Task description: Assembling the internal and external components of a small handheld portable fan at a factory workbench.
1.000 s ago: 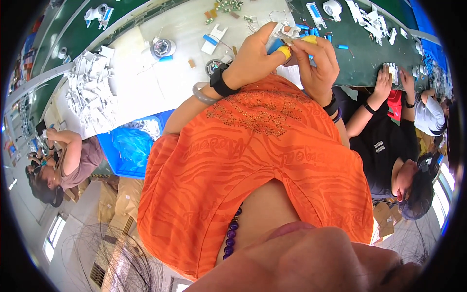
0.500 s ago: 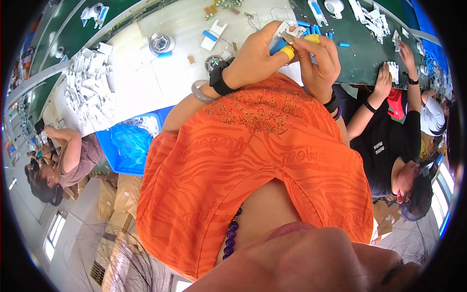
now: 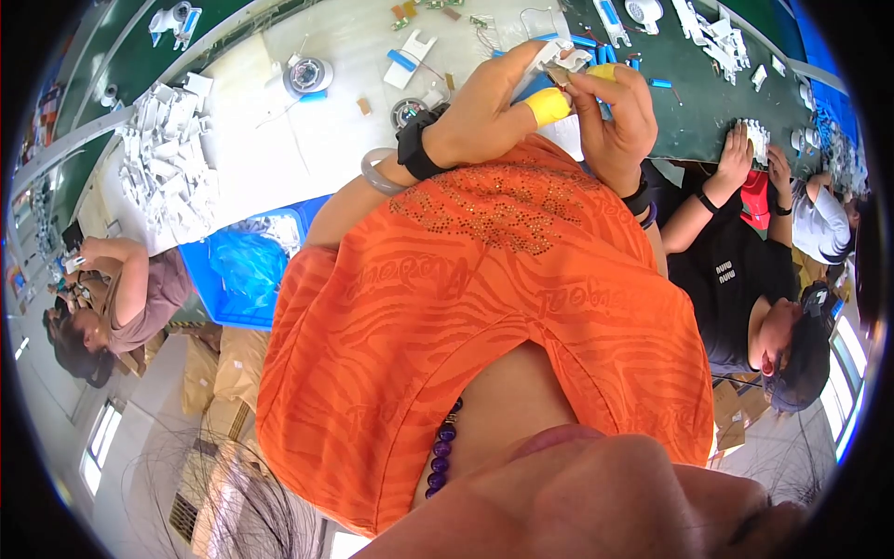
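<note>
My left hand [image 3: 484, 110], with a yellow wrap on its thumb, is closed around a white plastic part [image 3: 564, 56] at the far edge of my body. A blue cylindrical cell [image 3: 532, 88] shows beneath the part, partly hidden by my fingers. My right hand [image 3: 616, 119], a yellow wrap on one finger, meets it from the right. Its thumb and finger pinch a small brownish flat piece [image 3: 558, 76] against the white part; its exact kind is too small to make out. Near my left wrist lies a round white unit [image 3: 408, 113] with a dark inner face.
White plastic pieces [image 3: 166, 158] are heaped at the left of the table, above a blue bin [image 3: 207, 296]. Another round unit [image 3: 306, 76] and a white holder with a blue cell [image 3: 407, 61] lie on the white surface. At right, a co-worker's hand [image 3: 736, 156] touches white parts.
My right hand has shifted slightly rightward while both hands stay at the white part. The right co-worker's farther hand has come back toward their other hand.
</note>
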A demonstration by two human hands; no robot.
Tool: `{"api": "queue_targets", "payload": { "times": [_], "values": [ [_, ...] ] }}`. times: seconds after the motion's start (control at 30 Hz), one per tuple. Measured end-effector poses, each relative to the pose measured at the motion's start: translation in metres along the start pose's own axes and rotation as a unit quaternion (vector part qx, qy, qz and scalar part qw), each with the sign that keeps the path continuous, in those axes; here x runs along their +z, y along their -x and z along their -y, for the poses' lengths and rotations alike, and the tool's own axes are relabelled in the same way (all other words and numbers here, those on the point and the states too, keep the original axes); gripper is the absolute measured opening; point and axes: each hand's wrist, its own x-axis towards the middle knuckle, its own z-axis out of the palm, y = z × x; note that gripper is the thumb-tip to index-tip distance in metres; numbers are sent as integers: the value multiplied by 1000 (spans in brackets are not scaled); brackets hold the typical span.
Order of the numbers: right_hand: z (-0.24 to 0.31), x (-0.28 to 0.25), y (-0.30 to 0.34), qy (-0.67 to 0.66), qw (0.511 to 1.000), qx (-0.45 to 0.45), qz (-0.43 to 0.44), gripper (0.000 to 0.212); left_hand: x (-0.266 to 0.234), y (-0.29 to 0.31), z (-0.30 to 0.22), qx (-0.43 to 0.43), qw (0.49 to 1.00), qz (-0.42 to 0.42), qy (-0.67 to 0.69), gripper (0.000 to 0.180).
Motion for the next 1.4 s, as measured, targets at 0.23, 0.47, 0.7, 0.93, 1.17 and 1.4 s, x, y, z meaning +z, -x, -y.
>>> {"api": "queue_targets", "payload": {
  "times": [0.23,0.47,0.7,0.93,1.17,1.4],
  "values": [
    [2,-2,0,-5,1000,17,8,27,5,-1,5,17,993,11,-120,43],
    [0,-2,1,-4,1000,15,16,27,9,0,3,-32,997,-17,-63,35],
    [0,3,2,-19,1000,8,15,25,6,4,15,-30,995,-34,-94,35],
    [-1,9,7,-17,999,22,40,26,4,9,21,-44,994,-60,-76,32],
    [-6,8,8,-3,999,21,48,28,1,4,18,-126,990,-15,-64,35],
    [-6,8,12,-4,999,10,35,28,0,3,12,-146,988,25,-33,39]
  ]
}}
